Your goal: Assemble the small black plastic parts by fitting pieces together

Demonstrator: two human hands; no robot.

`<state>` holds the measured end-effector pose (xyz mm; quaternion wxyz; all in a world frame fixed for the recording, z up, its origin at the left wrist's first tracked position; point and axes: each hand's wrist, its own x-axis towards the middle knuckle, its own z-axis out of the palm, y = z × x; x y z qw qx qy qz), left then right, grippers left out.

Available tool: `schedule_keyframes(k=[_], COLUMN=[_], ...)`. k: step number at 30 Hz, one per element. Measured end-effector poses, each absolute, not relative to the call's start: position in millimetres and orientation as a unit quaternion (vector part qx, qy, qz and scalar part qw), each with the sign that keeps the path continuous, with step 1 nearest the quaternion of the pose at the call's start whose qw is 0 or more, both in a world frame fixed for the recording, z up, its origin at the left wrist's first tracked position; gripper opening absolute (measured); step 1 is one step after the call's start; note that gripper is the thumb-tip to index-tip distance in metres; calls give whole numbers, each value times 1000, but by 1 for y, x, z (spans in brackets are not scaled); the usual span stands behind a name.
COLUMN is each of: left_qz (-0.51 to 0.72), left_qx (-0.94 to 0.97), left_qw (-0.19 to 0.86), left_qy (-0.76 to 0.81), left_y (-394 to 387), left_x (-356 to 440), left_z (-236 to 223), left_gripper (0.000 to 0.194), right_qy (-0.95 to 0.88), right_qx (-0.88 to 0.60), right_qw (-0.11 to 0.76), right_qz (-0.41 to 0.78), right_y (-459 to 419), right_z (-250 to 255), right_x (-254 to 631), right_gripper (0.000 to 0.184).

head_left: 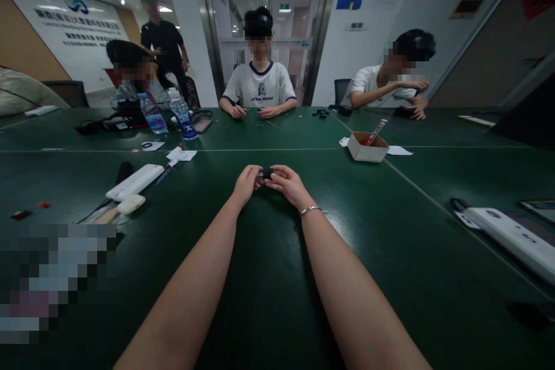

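Both of my hands meet over the middle of the green table, with a small black object [267,173] between their fingertips. It has a short shiny, metal-looking end on the left side; its exact kind is too small to make out. My left hand [248,185] pinches it at the shiny end. From the other side, the fingers of my right hand [289,185] close on the dark part. A silver bracelet [310,209] circles my right wrist.
On the left of the green table [277,277] lie a white power strip [135,182], a pale rounded case [131,204] and paper scraps; two bottles [182,115] stand beyond. A small open box [367,149] and another power strip [511,237] are right. Several people are around the table.
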<state>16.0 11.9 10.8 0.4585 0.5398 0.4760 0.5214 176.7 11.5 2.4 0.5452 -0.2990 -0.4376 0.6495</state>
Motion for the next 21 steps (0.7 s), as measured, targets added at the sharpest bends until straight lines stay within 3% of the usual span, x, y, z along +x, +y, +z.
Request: schedule_keyframes(k=[21], left_qz=[536], left_qx=[535], left_qw=[446], left_qy=[477], left_y=[14], left_x=[16], left_z=[6], left_gripper=[20], right_qy=[-430], right_qx=[-315], right_qw=[545], right_qz=[648], right_y=[12], right_z=[4], right_x=[176], right_gripper=[26])
